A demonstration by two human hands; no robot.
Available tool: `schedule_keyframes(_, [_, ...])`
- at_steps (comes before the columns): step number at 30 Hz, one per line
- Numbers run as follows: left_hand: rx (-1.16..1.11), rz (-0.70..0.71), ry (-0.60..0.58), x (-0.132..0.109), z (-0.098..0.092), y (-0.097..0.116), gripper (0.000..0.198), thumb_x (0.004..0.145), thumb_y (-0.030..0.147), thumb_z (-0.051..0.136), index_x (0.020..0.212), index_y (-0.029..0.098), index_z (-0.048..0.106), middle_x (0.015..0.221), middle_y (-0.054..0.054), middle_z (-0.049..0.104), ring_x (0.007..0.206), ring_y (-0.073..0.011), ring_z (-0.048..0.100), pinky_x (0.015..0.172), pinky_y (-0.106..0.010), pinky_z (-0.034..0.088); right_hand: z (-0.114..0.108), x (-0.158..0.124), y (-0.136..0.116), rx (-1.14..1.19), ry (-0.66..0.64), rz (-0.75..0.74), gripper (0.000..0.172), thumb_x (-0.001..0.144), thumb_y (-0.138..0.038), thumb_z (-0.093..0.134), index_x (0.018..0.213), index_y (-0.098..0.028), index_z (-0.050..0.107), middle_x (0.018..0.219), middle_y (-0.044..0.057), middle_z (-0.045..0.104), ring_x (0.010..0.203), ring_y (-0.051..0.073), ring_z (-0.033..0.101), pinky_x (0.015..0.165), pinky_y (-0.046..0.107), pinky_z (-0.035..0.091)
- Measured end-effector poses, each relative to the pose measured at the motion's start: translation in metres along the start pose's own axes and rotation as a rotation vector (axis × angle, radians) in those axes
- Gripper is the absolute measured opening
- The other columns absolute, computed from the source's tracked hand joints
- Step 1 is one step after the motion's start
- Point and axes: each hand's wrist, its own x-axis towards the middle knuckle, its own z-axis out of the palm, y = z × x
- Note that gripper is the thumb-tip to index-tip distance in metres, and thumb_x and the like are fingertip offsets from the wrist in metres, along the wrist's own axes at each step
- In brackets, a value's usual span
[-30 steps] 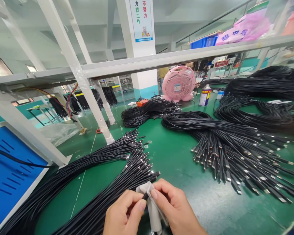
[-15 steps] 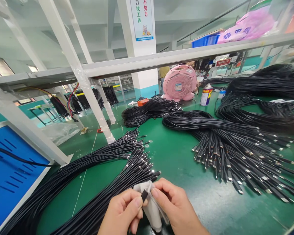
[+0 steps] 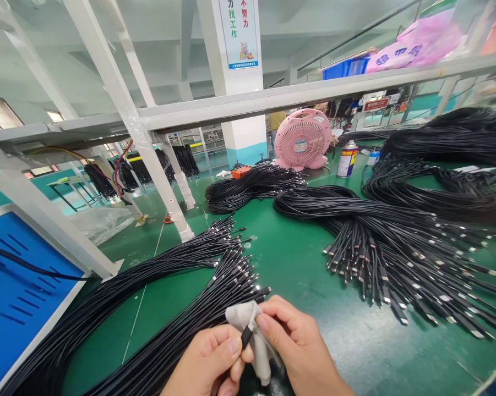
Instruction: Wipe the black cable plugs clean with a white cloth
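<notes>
Plug (image 3: pixel 246 336) slid barer vs 1s ago — I see L hand (image 3: pixel 210 357) pinching it, axis to 1 o'clock — R hand (image 3: pixel 299 338) gripping cloth (image 3: pixel 261 360).

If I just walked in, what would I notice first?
Probably the black cables fanned out on the right of the green table. A pink fan stands farther back. Low in the middle, the left hand holds a black plug by a grey cloth that the right hand pinches.
</notes>
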Motion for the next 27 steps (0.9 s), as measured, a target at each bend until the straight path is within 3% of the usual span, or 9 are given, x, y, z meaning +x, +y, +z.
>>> schedule_keyframes(3, [-0.037,-0.011,-0.017,-0.0018,-0.0009,-0.0001,0.034,0.077,0.044,0.057,0.069,0.011,0.054,0.050,0.005,0.038,0.037,-0.0009,0.026,0.037,-0.016,0.014,-0.0009,0.0000,-0.0012,0.050,0.050,0.055,0.030,0.083,-0.039,0.048,0.075,-0.014,0.064,0.068,0.003,0.052,0.064,0.015,0.048,0.058,0.024,0.039])
schedule_keyframes(8, [-0.020,-0.017,-0.022,-0.0024,-0.0002,0.0000,0.037,0.078,0.047,0.055,0.066,0.012,0.051,0.050,0.006,0.036,0.037,-0.0007,0.024,0.037,-0.016,0.014,0.0017,-0.0015,0.0006,-0.004,-0.034,-0.017,0.024,0.082,-0.033,0.051,0.073,-0.015,0.064,0.071,0.004,0.054,0.067,0.016,0.051,0.061,0.025,0.041])
schedule_keyframes(11, [0.087,0.006,0.042,-0.0009,0.0008,0.0002,0.042,0.071,0.053,0.059,0.066,0.012,0.051,0.051,0.005,0.042,0.036,-0.0006,0.029,0.038,-0.015,0.017,0.0009,-0.0005,-0.0002,-0.001,0.019,0.000,0.025,0.082,-0.035,0.052,0.072,-0.015,0.064,0.071,0.004,0.056,0.067,0.016,0.051,0.062,0.025,0.041])
schedule_keyframes(17, [0.294,0.092,0.209,0.0004,0.0037,0.0046,0.045,0.065,0.054,0.063,0.058,0.013,0.048,0.057,0.004,0.046,0.044,-0.0062,0.046,0.047,-0.018,0.035,-0.0045,0.0015,-0.0069,0.245,0.050,0.108,0.026,0.079,-0.040,0.057,0.075,-0.015,0.065,0.068,0.002,0.056,0.062,0.013,0.051,0.058,0.022,0.042])
schedule_keyframes(23, [0.372,0.160,0.247,0.0004,0.0029,0.0037,0.030,0.069,0.042,0.062,0.064,0.014,0.055,0.057,0.003,0.048,0.049,-0.0093,0.049,0.050,-0.020,0.038,-0.0039,0.0006,-0.0039,0.284,0.038,0.100,0.025,0.080,-0.037,0.058,0.077,-0.015,0.067,0.070,0.002,0.057,0.062,0.012,0.051,0.057,0.021,0.042])
schedule_keyframes(27, [0.578,0.291,0.390,-0.0044,0.0081,0.0039,0.011,0.067,0.028,0.062,0.066,0.017,0.061,0.061,0.002,0.052,0.057,-0.0107,0.049,0.056,-0.020,0.040,-0.0047,0.0006,0.0001,0.257,0.075,0.097,0.024,0.079,-0.036,0.059,0.077,-0.014,0.067,0.071,0.002,0.056,0.065,0.013,0.049,0.059,0.021,0.041])
